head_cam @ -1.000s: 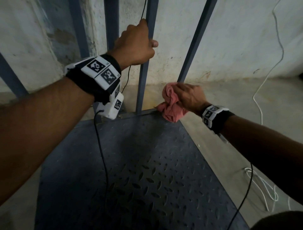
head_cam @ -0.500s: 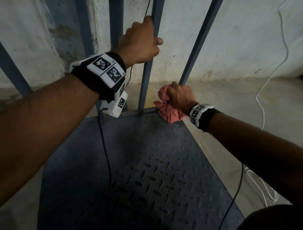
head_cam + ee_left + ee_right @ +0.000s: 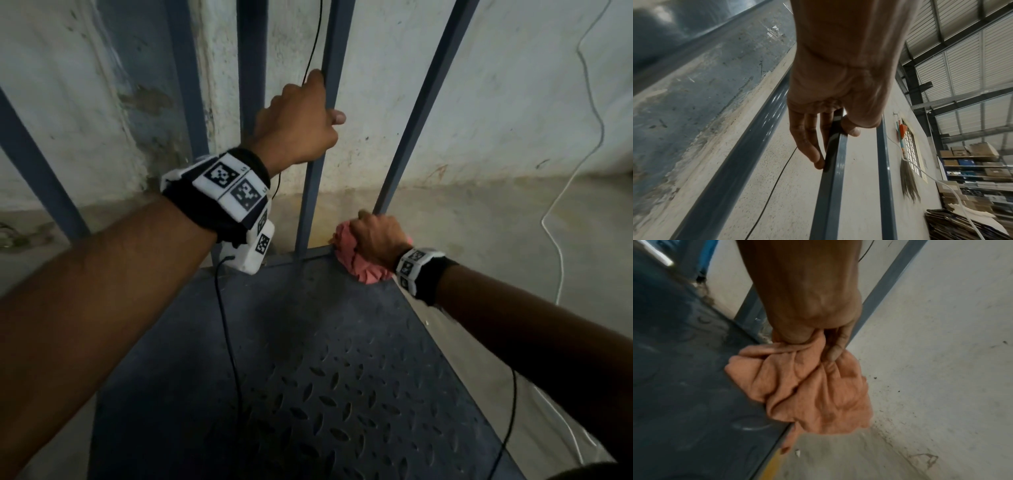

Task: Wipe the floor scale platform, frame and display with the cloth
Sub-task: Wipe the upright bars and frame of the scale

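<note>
Crumpled pink cloth (image 3: 364, 270) bunched in right hand (image 3: 380, 238)

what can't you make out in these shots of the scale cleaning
- Display: in none of the three views; the frame bars run off the top edge of the head view.
- Right hand fingers: in the head view, hidden behind the hand's back and the cloth.
- Platform near edge: cut off by the bottom of the head view.
- Platform surface in the right wrist view: dark and blurred.
- Shelf boxes in the left wrist view: too small to read.
</note>
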